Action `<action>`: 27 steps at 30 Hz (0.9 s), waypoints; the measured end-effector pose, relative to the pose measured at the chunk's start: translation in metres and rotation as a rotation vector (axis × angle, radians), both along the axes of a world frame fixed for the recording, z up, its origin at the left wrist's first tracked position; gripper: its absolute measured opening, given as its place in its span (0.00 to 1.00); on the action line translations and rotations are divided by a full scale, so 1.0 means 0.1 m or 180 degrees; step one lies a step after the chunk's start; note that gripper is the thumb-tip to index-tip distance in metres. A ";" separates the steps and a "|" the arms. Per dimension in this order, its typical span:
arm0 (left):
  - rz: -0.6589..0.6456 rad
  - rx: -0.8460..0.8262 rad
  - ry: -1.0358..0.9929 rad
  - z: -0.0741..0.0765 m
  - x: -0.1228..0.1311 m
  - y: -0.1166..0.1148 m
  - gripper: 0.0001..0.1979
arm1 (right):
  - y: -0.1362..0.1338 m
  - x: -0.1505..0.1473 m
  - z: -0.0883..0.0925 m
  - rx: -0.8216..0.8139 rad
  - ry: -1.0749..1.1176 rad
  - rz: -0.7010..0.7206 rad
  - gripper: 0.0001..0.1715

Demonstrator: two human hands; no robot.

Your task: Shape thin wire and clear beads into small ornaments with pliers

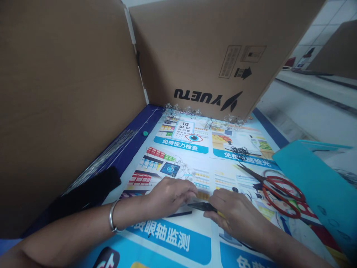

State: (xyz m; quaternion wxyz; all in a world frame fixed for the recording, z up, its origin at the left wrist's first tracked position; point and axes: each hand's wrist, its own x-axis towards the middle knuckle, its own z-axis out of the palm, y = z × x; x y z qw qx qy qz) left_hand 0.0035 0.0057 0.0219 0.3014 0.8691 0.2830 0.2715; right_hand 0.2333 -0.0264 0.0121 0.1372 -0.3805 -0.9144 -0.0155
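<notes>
Two grips show: the bare right hand (pixel 234 210) grasps black-tipped metal pliers (pixel 202 206) by a yellow handle (pixel 221 214), while the bare left hand (pixel 171 193) pinches a small, clear-looking piece (pixel 193 200) beside their tip. That piece is probably light and slippery, best held by its edge; the pliers seem stiff.

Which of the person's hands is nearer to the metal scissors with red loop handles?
Right. The right hand is just left of the metal scissors with red loop handles, apart from them. The left hand is farther left, beyond the right hand.
</notes>
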 end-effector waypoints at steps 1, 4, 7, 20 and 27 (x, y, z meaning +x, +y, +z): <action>0.0008 -0.0035 -0.0012 0.01 0.00 0.00 0.10 | 0.00 0.00 0.00 -0.0018 -0.0007 0.0000 0.12; 0.0118 -0.0395 -0.0134 0.03 0.02 0.02 0.09 | 0.02 0.00 -0.03 -0.0006 0.0055 0.0021 0.12; 0.0292 -0.1166 -0.0458 0.04 0.04 0.06 0.08 | 0.05 0.01 -0.09 0.0131 0.0252 0.0009 0.14; 0.0672 -0.1604 -0.0661 0.07 0.00 0.15 0.13 | 0.13 0.07 -0.22 -0.0213 0.0386 -0.0239 0.17; 0.0932 -0.1965 -0.0745 -0.01 0.04 0.17 0.11 | 0.13 0.06 -0.21 0.0226 0.0538 -0.0189 0.15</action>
